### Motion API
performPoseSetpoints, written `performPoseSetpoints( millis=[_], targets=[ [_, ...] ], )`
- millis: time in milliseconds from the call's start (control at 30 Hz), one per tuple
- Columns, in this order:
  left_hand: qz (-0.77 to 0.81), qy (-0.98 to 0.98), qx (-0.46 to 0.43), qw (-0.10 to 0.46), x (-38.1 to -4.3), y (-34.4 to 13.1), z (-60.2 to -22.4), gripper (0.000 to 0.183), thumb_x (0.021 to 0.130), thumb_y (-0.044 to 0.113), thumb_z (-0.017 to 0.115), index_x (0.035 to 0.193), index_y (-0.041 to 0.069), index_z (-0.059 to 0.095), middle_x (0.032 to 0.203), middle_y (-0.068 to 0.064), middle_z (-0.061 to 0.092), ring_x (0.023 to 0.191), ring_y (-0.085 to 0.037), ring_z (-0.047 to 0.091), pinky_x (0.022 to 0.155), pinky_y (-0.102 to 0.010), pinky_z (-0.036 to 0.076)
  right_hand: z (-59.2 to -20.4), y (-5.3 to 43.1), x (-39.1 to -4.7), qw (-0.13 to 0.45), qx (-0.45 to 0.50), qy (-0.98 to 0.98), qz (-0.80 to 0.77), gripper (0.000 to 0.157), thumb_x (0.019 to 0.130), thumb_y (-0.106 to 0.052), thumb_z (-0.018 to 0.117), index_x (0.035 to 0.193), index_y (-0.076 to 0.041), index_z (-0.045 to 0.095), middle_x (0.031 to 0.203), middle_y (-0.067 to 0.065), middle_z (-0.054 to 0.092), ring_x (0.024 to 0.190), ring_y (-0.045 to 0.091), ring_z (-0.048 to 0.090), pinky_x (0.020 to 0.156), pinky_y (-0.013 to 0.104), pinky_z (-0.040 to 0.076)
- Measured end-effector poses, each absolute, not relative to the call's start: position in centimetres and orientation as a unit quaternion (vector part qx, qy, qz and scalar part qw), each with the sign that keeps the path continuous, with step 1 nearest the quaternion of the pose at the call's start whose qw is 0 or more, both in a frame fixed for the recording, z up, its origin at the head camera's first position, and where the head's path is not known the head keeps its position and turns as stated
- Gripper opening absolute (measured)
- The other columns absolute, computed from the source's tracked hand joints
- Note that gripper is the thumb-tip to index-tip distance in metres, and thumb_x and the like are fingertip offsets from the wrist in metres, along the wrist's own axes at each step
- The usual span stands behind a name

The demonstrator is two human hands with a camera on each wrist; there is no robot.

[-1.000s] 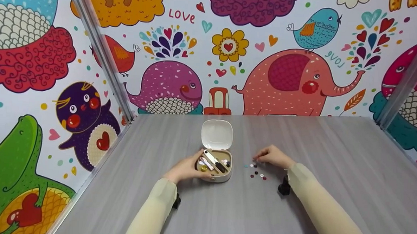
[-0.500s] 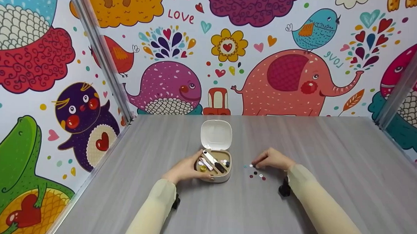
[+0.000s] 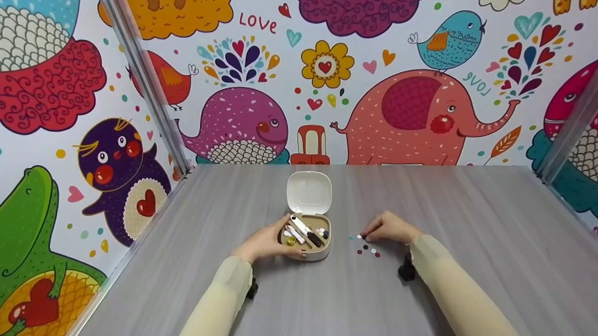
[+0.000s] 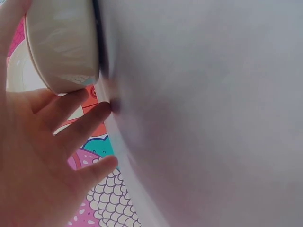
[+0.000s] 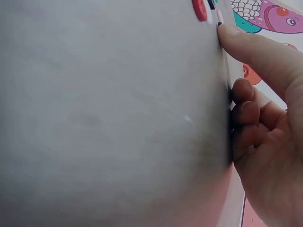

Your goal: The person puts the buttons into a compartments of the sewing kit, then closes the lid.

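On the table a small white box [image 3: 320,255] stands with its lid [image 3: 309,192] raised. My left hand [image 3: 265,244] holds it at the left side, thumb along the front and fingers round behind. In the left wrist view, some fingers lie against the box wall [image 4: 66,42] while others spread below it. To the right, my right hand [image 3: 392,227] has its thumb and fingertips down at a black button [image 3: 364,237], pinching it at the tabletop. The right wrist view shows the thumb [image 5: 234,35] at its edge and the other fingers curled; the index finger is hidden.
Several loose buttons lie beside the right fingertips, among them a turquoise one [image 3: 351,237], a black one [image 3: 365,246] and a red one [image 3: 377,255]. Inside the box are a slim white-and-black tool [image 3: 307,232], a gold round piece [image 3: 291,241] and more buttons [image 3: 325,234]. A patterned wall stands behind.
My right hand has come down slightly, its fingertips reaching the black button and staying there. The left hand keeps its hold on the box, which has not moved on the table.
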State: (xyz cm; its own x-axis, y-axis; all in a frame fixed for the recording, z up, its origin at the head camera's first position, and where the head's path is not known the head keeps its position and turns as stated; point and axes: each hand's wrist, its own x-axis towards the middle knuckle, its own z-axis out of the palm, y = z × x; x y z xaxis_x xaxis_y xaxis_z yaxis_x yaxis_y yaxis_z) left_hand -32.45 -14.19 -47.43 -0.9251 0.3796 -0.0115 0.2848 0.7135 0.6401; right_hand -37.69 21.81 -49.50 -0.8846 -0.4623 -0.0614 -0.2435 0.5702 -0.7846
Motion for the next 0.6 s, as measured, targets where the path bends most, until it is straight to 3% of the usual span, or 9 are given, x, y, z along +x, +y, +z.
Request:
performPoseSetpoints(
  millis=[267, 600],
  targets=[
    [0.346, 0.916, 0.191, 0.07, -32.43, -14.26, -47.47, 0.111, 0.069, 0.05, 0.083, 0.154, 0.008, 0.026, 0.149, -0.022, 0.038, 0.132, -0.038, 0.04, 0.107, -0.052, 0.033, -49.37, 21.65, -37.62, 0.133, -0.204, 0.88, -0.409, 0.012, 0.083, -0.008, 0.075, 0.094, -0.01, 0.08, 0.089, 0.002, 0.072, 0.077, 0.017, 0.061, 0.073, 0.031, 0.052],
    [0.349, 0.915, 0.191, 0.073, -32.81, -14.41, -47.92, 0.112, 0.069, 0.053, 0.081, 0.154, 0.008, 0.024, 0.147, -0.022, 0.04, 0.13, -0.036, 0.042, 0.107, -0.048, 0.034, -49.63, 21.9, -37.94, 0.121, -0.231, 0.873, -0.411, 0.006, 0.079, -0.007, 0.078, 0.082, -0.003, 0.074, 0.074, 0.001, 0.067, 0.066, 0.011, 0.053, 0.061, 0.026, 0.046]
  ],
)
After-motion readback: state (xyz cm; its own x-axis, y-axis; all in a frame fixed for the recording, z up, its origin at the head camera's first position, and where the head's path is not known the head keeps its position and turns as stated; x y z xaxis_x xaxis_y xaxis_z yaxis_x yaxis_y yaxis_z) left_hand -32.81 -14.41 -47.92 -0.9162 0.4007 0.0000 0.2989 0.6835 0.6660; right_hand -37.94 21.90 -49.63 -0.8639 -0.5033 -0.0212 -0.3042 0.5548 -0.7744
